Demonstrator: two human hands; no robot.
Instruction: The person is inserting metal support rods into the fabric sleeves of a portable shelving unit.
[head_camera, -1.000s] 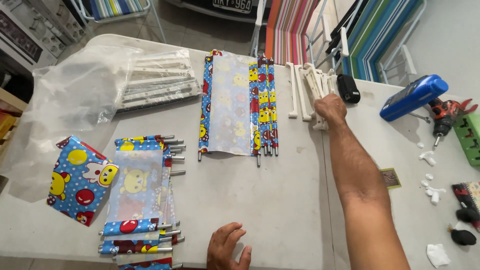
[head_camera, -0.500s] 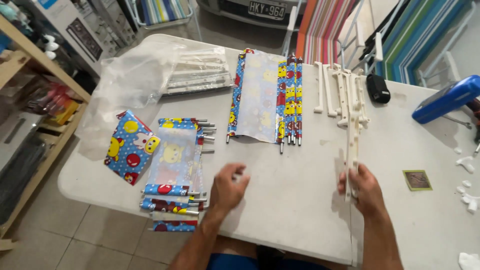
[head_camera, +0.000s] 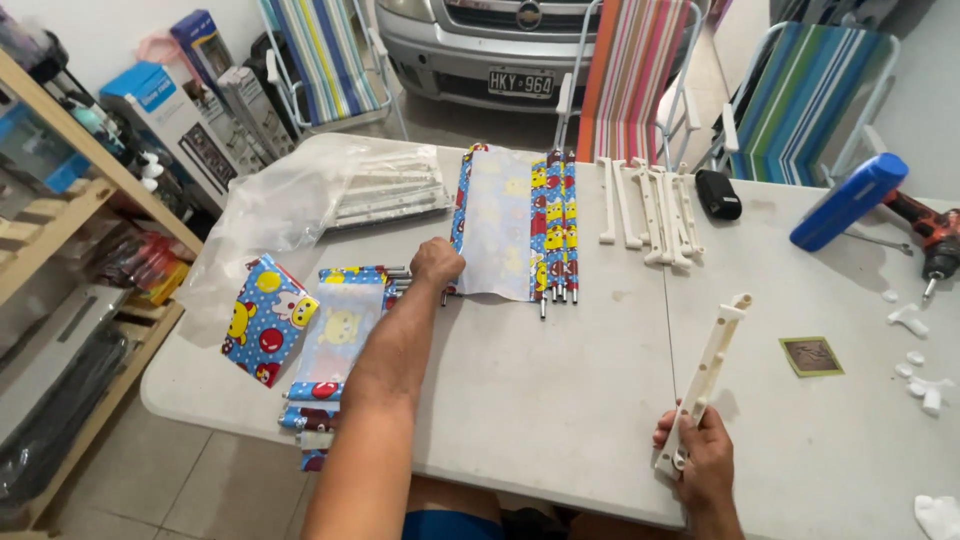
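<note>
1. Since half a second ago the left hand (head_camera: 437, 264) has left the bare tabletop near the body and reached forward to the upper end of the stack of cartoon-printed blue fabric panels with metal rods (head_camera: 335, 345).
2. Its fingers are curled over the rod ends there; whether they pinch a rod cannot be told.
3. The right hand (head_camera: 703, 455) has stayed at the near table edge, its fingers pressed together around the lower end of a long cream plastic armrest bar (head_camera: 706, 375).
4. The bar slants up and away from that grip, its far end free above the white folding table (head_camera: 560, 400).
5. Beyond the left hand lies a spread printed panel with rods (head_camera: 515, 225); beyond the bar's tip, well apart, lie more cream bars (head_camera: 650, 205).
</note>
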